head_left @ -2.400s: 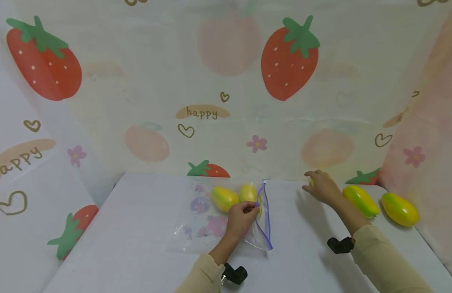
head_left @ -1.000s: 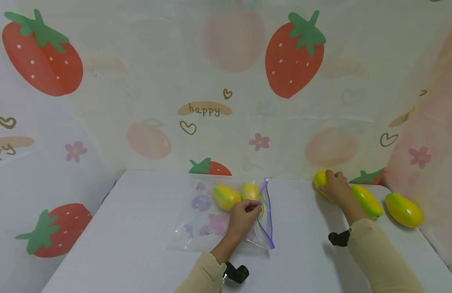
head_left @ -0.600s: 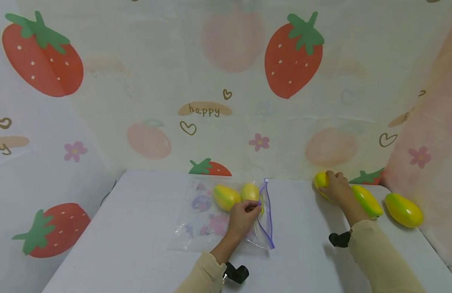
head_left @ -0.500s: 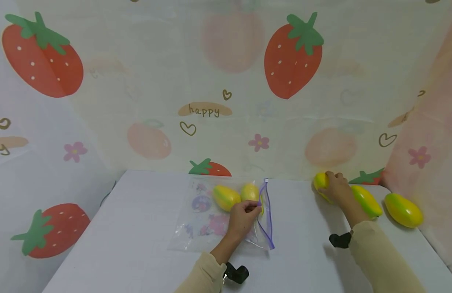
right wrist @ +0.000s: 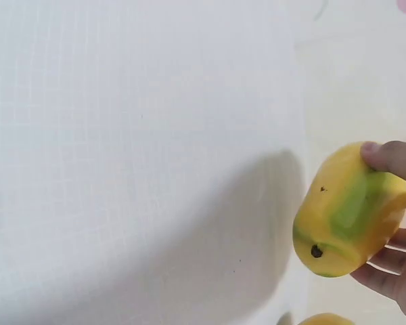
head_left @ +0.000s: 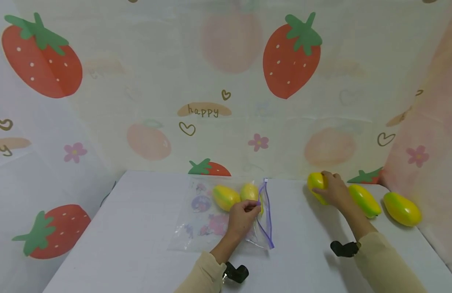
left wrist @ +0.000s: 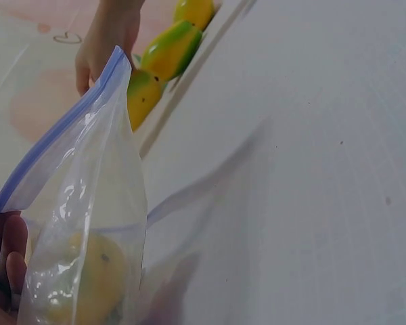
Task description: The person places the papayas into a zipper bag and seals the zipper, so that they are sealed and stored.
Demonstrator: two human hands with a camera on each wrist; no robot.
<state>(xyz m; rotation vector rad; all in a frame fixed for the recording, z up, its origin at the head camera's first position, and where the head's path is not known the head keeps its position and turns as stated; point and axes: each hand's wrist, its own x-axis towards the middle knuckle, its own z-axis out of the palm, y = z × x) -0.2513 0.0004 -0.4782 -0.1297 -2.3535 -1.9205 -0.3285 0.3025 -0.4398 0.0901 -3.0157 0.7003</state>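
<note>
We find the clear bag [head_left: 216,226] lying by the middle of the table's [head_left: 119,228] back edge, its mouth turned toward the right edge, where the loose fruits are. The left hand [head_left: 242,219] has a narrow grip, thumb and fingers pinching the purple zip strip [left wrist: 51,139]; we take this as a way to hold the mouth raised, since such thin film would probably sag shut on its own. Two yellow-green fruits, one to the left [head_left: 226,198] and one to the right [head_left: 249,191], rest inside, and we judge that their weight steadies the bag.

The right hand [head_left: 334,190] holds a third fruit [right wrist: 352,210] near the back edge, its grip spread across the body, which suits so plump and smooth a shape. (Its shadow falls apart from it, so we think it is off the table.)

A fourth fruit [head_left: 364,200] lies near the back right corner and a fifth [head_left: 402,209] by the right edge, both probably set there within easy reach of the right arm.
</note>
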